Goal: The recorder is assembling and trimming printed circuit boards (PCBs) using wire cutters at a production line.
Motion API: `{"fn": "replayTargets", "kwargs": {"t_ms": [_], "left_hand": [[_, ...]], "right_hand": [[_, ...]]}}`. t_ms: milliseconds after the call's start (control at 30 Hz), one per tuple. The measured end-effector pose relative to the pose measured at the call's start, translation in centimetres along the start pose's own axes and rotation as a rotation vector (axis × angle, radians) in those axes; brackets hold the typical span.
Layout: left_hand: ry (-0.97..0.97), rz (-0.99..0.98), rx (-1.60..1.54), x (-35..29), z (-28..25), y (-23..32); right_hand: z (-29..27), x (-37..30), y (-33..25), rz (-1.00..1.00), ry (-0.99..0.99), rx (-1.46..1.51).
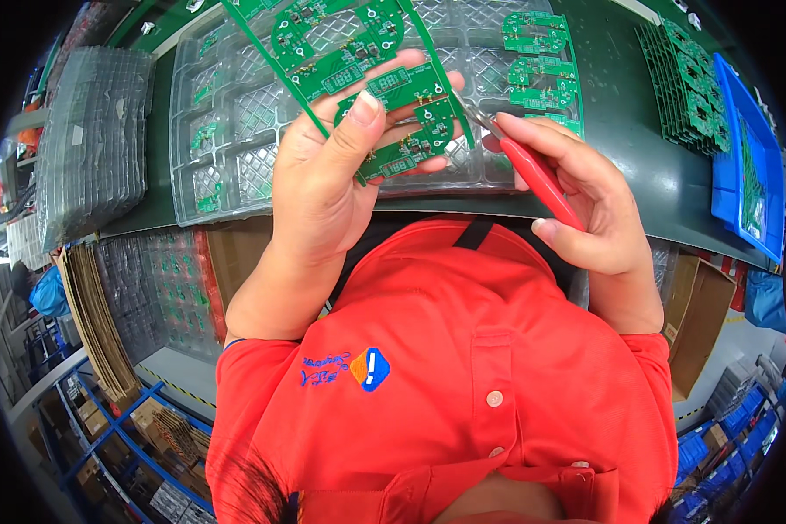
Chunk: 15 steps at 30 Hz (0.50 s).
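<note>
My left hand (332, 166) grips a green circuit board panel (349, 52), its thumb on the face and its fingers behind. The panel is tilted up over the bench and carries several boards between thin side rails. In my right hand (585, 183) are red-handled cutters (540, 179), closed in by thumb and fingers. Their metal jaws reach the panel's right rail, near the lower board; whether the blades touch it I cannot tell. Beneath the panel lies a clear plastic compartment tray (262, 166), with small green boards in its left pockets.
Another green panel (541, 79) lies on the tray's right part. At far right a stack of green panels (686, 87) stands beside a blue bin (729, 192). Stacked clear trays (92, 140) are at the left. Below the bench edge are cardboard boxes (703, 319).
</note>
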<state>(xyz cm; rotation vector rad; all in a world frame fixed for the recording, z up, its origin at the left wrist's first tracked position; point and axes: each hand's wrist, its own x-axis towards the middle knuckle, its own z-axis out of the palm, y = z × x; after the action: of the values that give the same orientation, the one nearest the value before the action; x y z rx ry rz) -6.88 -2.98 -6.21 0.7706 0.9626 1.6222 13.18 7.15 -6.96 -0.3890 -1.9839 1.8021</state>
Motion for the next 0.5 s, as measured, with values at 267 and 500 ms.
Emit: {"fn": "replayTargets", "kwargs": {"t_ms": [267,500], "left_hand": [[-0.018,0.010,-0.004,0.0,-0.1,0.0],[0.076,-0.008,-0.016,0.3,1.2,-0.4]], "right_hand": [[-0.2,0.0,0.0,-0.014,-0.016,-0.011],[0.9,0.2,-0.2,-0.156,0.119,-0.460]]}}
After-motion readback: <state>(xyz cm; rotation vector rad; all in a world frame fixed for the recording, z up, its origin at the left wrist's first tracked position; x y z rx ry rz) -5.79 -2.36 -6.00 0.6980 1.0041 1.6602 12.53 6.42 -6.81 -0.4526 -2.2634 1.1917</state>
